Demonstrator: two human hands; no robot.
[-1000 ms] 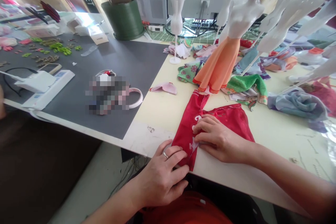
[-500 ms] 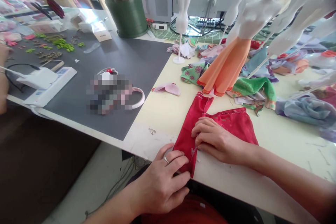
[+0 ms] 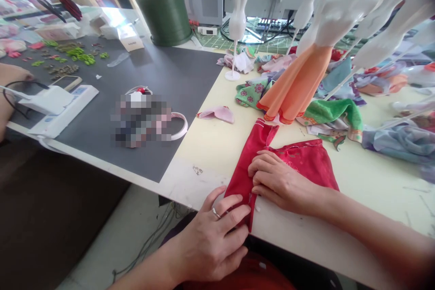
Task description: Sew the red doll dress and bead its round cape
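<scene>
A small red garment piece (image 3: pixel 245 158) with a white-stitched edge lies on the table in front of me, its near end reaching the table edge. My right hand (image 3: pixel 277 181) rests on its middle, the fingers curled and pressed together along the seam. Closer to me, my left hand (image 3: pixel 220 231) wears a ring and lies over the near end, fingers bent but spread apart on the cloth. Under the right hand, a wider red section with a faint pattern fans out to the right. The fingertips hide part of the seam.
A white mannequin (image 3: pixel 340 18) in an orange skirt (image 3: pixel 299 81) stands beyond the red cloth, among several bare ones. Fabric pieces lie around them. To the left are a tape roll (image 3: pixel 183 127), a power strip (image 3: pixel 64 111), a green pot (image 3: pixel 166 20) and another person's arm (image 3: pixel 12 86).
My left fingertips have shifted slightly right over the red cloth, covering a bit of the seam. My right hand stays nearly in place. The other person's arm has moved further into view.
</scene>
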